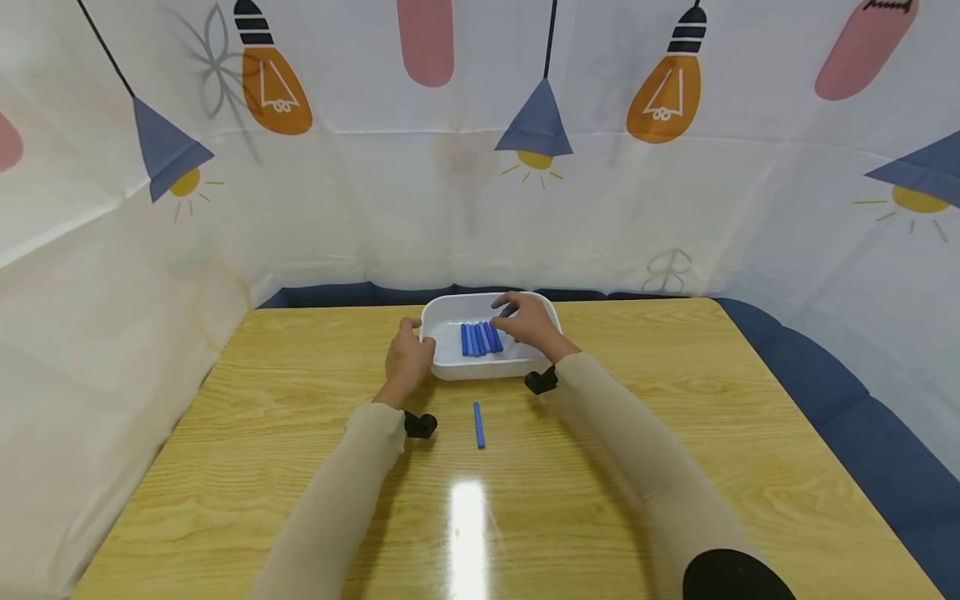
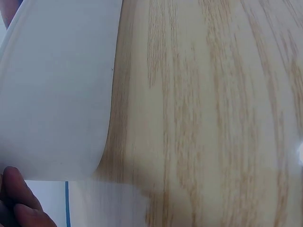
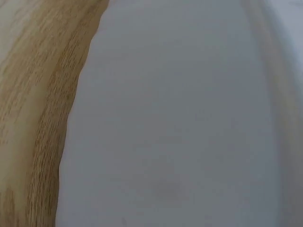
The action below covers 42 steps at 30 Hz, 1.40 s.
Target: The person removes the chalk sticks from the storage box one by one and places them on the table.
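Observation:
A white rectangular tray stands near the table's far edge. Inside it, several slim blue sticks lie side by side in a row; the rightmost leans a little. My left hand grips the tray's left side, thumb at the rim. In the left wrist view, fingertips show at the corner of the tray. Over the tray's right half is my right hand, fingers bent and thumb apart from them, the thumb tip at the rightmost stick's upper end. Only the tray's outer wall fills the right wrist view.
One more blue stick lies on the wooden table, in front of the tray and between my forearms. A patterned white curtain hangs behind the table. Dark blue padding runs along the table's right side.

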Available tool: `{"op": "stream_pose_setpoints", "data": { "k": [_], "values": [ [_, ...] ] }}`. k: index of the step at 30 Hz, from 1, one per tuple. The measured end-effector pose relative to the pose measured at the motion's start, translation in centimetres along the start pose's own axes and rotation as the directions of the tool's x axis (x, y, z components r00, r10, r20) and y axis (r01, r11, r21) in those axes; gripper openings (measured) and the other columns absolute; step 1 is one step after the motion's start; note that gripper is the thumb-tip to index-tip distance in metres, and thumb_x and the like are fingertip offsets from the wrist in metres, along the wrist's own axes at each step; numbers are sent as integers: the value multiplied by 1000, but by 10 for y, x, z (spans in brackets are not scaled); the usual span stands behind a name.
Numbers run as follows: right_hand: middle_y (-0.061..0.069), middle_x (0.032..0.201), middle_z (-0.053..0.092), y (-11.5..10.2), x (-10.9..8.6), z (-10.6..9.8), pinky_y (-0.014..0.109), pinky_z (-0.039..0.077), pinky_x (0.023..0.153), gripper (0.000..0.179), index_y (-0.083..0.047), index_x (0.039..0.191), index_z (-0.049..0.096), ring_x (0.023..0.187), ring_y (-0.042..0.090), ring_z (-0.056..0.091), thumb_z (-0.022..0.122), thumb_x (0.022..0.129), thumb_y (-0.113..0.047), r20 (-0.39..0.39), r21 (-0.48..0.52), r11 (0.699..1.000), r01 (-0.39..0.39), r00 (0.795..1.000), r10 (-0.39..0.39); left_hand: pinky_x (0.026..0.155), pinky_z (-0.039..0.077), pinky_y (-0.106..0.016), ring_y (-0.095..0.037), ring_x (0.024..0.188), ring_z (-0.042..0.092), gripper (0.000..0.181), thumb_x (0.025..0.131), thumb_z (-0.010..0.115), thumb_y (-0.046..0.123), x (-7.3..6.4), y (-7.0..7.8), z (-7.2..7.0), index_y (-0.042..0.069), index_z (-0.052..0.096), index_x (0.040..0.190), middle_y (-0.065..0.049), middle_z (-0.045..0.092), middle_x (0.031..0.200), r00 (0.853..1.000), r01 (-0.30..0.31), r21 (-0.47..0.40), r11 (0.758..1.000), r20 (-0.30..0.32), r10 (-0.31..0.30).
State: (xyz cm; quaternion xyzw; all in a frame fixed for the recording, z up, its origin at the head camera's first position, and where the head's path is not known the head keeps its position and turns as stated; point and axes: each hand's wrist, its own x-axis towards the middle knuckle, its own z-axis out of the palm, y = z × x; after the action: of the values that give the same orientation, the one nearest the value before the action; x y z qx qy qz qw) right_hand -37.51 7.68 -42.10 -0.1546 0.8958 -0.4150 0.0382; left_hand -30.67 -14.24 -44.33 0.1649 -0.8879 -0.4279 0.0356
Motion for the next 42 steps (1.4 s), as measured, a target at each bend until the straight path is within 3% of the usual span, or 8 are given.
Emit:
{"op": "stream_pose_setpoints", "data": {
  "k": [10,21,32,42],
  "values": [
    [8,105,63,11,14,14,31,53,66,37,-14,118,61,90,23,59,65,84,-29,-43,-9,997,-76,996,76,77,44,-36,-26,96,55,48,93,46,24,-2,4,-3,16,37,139,-11,60,117,1000,24,33,999,15,-24],
    [7,102,60,16,17,20,32,53,66,37,-16,120,59,83,23,60,67,87,-30,-26,-13,985,-169,985,169,80,46,-39,-27,96,55,48,94,46,24,-2,0,0,14,37,140,-13,60,119,1000,4,21,1000,4,-4],
    [11,100,62,16,18,21,30,52,58,39,-11,120,59,75,22,60,67,83,-22,4,-59,985,-162,987,163,89,47,-43,-28,102,55,49,94,47,25,1,0,0,14,35,141,-14,58,125,1000,14,-5,1000,24,-14],
    [12,106,63,19,22,23,29,53,60,40,-10,121,60,80,22,62,69,83,-20,25,-97,982,-164,986,168,89,47,-42,-28,104,56,50,93,45,26,3,-1,1,15,35,141,-14,58,127,999,13,-1,1000,32,-13]
  ]
}}
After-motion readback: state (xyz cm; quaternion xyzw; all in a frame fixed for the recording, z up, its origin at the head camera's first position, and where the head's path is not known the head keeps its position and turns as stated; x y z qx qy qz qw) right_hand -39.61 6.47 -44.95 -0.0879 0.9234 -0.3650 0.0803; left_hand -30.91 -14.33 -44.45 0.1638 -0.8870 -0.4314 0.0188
